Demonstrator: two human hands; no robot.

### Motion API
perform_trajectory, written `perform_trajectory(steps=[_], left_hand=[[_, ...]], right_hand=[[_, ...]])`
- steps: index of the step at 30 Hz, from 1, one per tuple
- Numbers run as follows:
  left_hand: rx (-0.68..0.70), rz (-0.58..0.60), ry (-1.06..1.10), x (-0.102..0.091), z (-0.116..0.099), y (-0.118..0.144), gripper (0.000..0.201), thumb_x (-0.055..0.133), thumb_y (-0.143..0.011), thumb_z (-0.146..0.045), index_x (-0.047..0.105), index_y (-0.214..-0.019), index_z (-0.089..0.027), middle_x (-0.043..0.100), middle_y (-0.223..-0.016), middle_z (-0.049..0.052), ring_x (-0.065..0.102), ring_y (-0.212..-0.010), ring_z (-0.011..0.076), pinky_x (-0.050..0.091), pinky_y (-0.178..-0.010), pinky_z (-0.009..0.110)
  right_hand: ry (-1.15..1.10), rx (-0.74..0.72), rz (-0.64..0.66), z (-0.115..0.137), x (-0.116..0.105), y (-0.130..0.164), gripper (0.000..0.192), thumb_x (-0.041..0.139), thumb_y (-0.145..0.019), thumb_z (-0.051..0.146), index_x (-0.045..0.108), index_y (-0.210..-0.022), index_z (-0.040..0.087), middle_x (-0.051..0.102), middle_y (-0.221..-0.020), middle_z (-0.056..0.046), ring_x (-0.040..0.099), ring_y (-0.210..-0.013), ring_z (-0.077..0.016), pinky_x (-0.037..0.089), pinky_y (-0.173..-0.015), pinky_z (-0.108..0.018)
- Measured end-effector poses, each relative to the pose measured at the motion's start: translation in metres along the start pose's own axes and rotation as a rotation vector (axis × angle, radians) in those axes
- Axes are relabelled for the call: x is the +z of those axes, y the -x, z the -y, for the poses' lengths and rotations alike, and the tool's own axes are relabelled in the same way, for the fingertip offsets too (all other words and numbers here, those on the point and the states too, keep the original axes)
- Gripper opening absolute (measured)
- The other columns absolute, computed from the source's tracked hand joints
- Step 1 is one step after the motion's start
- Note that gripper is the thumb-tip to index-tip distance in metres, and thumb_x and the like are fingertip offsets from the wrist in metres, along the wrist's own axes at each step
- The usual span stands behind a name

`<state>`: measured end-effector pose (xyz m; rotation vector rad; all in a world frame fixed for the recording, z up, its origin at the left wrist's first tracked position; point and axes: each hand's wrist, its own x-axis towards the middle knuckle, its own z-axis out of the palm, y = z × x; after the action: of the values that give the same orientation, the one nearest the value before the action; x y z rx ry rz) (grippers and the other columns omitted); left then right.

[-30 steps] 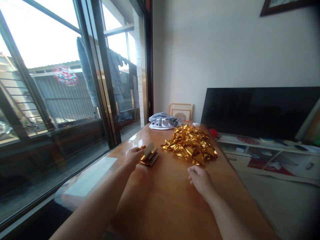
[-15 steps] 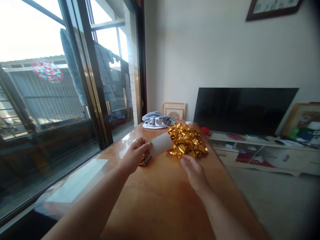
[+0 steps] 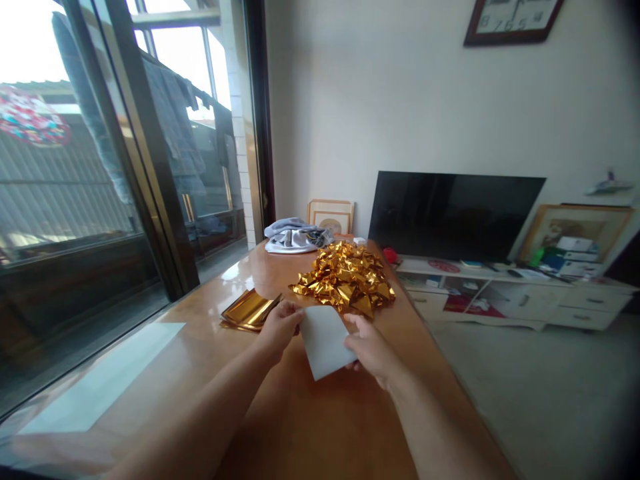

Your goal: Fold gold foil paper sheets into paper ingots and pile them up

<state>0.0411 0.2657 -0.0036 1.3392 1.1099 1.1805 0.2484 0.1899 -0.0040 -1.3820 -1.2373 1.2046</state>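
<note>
A square sheet of paper [image 3: 326, 343], its pale side facing me, is held up above the table between both hands. My left hand [image 3: 281, 328] pinches its left corner, and my right hand [image 3: 369, 348] grips the right edge between thumb and fingers. Just left of my left hand lies a stack of gold foil paper [image 3: 247, 309] on the table. Beyond the sheet sits a heap of folded gold foil pieces [image 3: 347, 273].
The brown wooden table [image 3: 305, 427] runs away from me beside a glass sliding door. Folded clothes [image 3: 295, 237] lie at its far end. To the right stand a television [image 3: 450, 217] and a white cabinet [image 3: 530, 300]. A pale sheet [image 3: 110, 377] lies at the table's left edge.
My right hand has closed on the paper's right edge. My left hand has brought the sheet lower and nearer, uncovering the gold foil stack. The view has turned slightly right.
</note>
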Motion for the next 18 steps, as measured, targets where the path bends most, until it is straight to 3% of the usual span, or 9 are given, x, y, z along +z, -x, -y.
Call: perform_trajectory(steps=[3, 5, 7, 9, 12, 14, 18], left_hand=[[0.112, -0.035, -0.186, -0.001, 0.011, -0.001, 0.024, 0.066, -0.076, -0.03, 0.061, -0.096, -0.018, 0.063, -0.081, 0.002, 0.06, -0.073, 0.0173, 0.045, -0.065, 0.029], [0.257, -0.095, -0.373, -0.002, 0.017, 0.0, 0.024, 0.066, -0.075, -0.026, 0.064, -0.097, -0.018, 0.066, -0.095, 0.006, 0.063, -0.09, 0.0221, 0.048, -0.077, 0.032], [0.385, -0.074, -0.532, -0.002, 0.019, 0.004, 0.021, 0.066, -0.076, -0.025, 0.067, -0.097, -0.02, 0.066, -0.103, 0.008, 0.061, -0.101, 0.0243, 0.046, -0.086, 0.034], [0.4, 0.091, -0.568, 0.0, 0.016, 0.012, 0.018, 0.062, -0.083, -0.03, 0.066, -0.097, -0.02, 0.067, -0.098, 0.006, 0.062, -0.094, 0.0224, 0.047, -0.082, 0.033], [0.431, 0.424, -0.627, 0.003, 0.007, 0.028, 0.026, 0.066, -0.083, -0.042, 0.064, -0.099, -0.021, 0.066, -0.098, 0.005, 0.061, -0.088, 0.0206, 0.046, -0.076, 0.03], [0.456, 0.514, -0.704, 0.005, 0.001, 0.036, 0.037, 0.075, -0.073, -0.046, 0.062, -0.097, -0.021, 0.065, -0.098, 0.005, 0.059, -0.086, 0.0209, 0.045, -0.072, 0.029], [0.473, 0.532, -0.86, 0.008, -0.005, 0.043, 0.035, 0.077, -0.067, -0.034, 0.06, -0.095, -0.022, 0.063, -0.098, 0.004, 0.057, -0.086, 0.0215, 0.042, -0.07, 0.029]], right_hand=[[0.047, 0.055, 0.047, 0.002, 0.0, 0.003, 0.073, 0.052, -0.075, 0.018, 0.039, -0.147, 0.023, 0.07, -0.071, -0.001, 0.059, -0.044, -0.0152, 0.038, -0.038, -0.021], [0.061, 0.081, 0.04, 0.003, 0.0, 0.004, 0.059, 0.052, -0.075, 0.016, 0.053, -0.134, 0.022, 0.069, -0.07, 0.0, 0.058, -0.042, -0.0129, 0.038, -0.037, -0.019], [0.077, 0.116, 0.004, 0.003, 0.0, 0.003, 0.037, 0.053, -0.077, 0.018, 0.063, -0.113, 0.019, 0.067, -0.067, -0.001, 0.058, -0.044, -0.0122, 0.039, -0.038, -0.019], [0.089, 0.149, -0.034, 0.0, 0.0, 0.0, 0.02, 0.054, -0.08, 0.021, 0.065, -0.096, 0.017, 0.066, -0.065, -0.002, 0.061, -0.047, -0.0127, 0.041, -0.04, -0.018], [0.06, 0.163, -0.038, -0.006, -0.001, -0.004, 0.014, 0.056, -0.08, 0.023, 0.063, -0.09, 0.016, 0.067, -0.067, -0.002, 0.063, -0.05, -0.0132, 0.044, -0.042, -0.019], [0.019, 0.166, -0.03, -0.008, -0.002, -0.005, 0.014, 0.057, -0.079, 0.023, 0.063, -0.089, 0.016, 0.067, -0.067, -0.003, 0.063, -0.05, -0.0128, 0.045, -0.043, -0.019], [-0.048, 0.19, -0.021, -0.008, -0.002, -0.005, 0.014, 0.059, -0.078, 0.026, 0.062, -0.087, 0.016, 0.068, -0.068, -0.003, 0.063, -0.05, -0.0124, 0.045, -0.044, -0.019]])
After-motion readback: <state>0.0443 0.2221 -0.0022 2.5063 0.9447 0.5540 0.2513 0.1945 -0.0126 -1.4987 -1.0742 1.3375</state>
